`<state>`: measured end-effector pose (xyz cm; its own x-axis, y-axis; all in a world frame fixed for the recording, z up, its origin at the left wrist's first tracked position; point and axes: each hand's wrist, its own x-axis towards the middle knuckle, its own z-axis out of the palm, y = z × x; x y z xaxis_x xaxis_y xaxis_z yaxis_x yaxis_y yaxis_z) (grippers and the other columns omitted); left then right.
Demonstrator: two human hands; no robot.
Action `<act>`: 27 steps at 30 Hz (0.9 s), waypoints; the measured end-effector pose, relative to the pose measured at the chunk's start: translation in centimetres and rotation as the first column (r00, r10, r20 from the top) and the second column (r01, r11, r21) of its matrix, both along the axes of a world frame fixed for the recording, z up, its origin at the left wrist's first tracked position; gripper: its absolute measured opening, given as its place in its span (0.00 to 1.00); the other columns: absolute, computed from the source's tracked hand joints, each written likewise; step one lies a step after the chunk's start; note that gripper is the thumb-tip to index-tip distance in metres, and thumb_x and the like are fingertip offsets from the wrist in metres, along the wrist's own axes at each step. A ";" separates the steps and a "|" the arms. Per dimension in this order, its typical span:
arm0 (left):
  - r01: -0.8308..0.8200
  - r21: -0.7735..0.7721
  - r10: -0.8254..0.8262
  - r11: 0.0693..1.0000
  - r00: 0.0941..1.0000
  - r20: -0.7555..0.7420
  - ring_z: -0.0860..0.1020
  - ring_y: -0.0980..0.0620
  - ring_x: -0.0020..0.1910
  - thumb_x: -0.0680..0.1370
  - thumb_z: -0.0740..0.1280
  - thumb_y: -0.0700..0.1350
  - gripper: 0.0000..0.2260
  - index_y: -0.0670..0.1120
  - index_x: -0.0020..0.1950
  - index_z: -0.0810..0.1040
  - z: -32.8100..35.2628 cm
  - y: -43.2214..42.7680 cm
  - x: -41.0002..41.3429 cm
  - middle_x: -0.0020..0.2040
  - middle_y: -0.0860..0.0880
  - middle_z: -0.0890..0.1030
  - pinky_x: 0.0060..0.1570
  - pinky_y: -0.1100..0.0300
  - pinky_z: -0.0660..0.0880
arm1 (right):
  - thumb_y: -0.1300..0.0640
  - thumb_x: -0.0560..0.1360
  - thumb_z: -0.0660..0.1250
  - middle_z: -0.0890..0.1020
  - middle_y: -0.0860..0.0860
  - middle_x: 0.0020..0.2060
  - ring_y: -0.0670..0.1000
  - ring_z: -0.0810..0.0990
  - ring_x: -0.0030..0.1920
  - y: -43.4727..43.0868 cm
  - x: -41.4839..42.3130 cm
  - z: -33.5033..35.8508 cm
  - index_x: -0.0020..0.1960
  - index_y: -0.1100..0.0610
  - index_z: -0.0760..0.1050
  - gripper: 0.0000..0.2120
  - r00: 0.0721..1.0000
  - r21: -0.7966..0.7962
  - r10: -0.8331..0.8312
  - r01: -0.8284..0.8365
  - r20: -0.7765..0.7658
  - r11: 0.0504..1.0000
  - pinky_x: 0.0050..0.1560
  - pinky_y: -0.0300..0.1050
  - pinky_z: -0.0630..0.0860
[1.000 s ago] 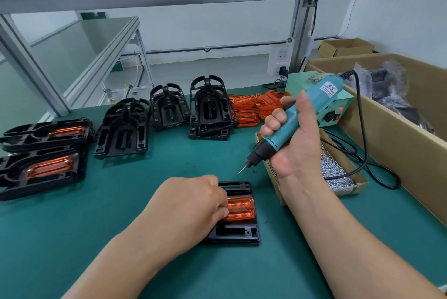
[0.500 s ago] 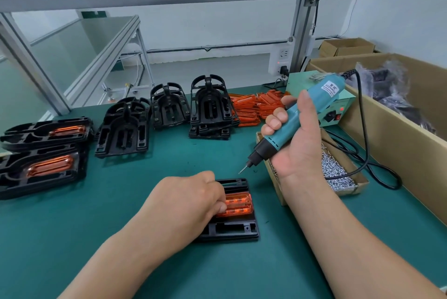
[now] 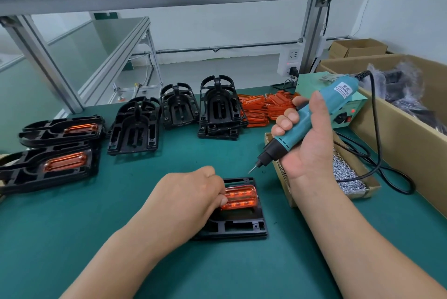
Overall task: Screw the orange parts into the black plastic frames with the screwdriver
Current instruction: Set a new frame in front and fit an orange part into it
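Observation:
A black plastic frame (image 3: 238,227) lies flat on the green mat in front of me, with an orange part (image 3: 240,197) seated in it. My left hand (image 3: 186,199) covers the frame's left side, fingers curled, fingertips at the orange part's left end. My right hand (image 3: 306,151) grips the teal electric screwdriver (image 3: 312,117). The tool is tilted, its bit pointing down-left just above the frame's far right corner.
Empty black frames (image 3: 219,107) stand in a row at the back, loose orange parts (image 3: 263,107) beside them. Finished frames (image 3: 52,163) are stacked at the left. A cardboard tray of screws (image 3: 346,173) and a large carton (image 3: 399,134) sit at the right.
My left hand has slid the frame slightly toward me. The screwdriver has hardly moved.

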<state>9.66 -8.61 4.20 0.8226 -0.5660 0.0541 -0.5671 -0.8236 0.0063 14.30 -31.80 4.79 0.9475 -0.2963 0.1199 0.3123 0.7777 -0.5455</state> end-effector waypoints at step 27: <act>0.082 -0.057 -0.084 0.995 0.996 -0.029 0.77 0.53 0.43 0.83 0.58 0.63 0.15 0.61 0.64 0.77 -1.0 -0.7 -0.2 0.47 0.56 0.73 0.40 0.55 0.76 | 0.43 0.83 0.67 0.71 0.48 0.33 0.46 0.70 0.32 0.3 -0.1 0.0 0.49 0.54 0.77 0.14 1.000 -0.028 0.001 -0.002 -0.023 1.000 0.34 0.39 0.71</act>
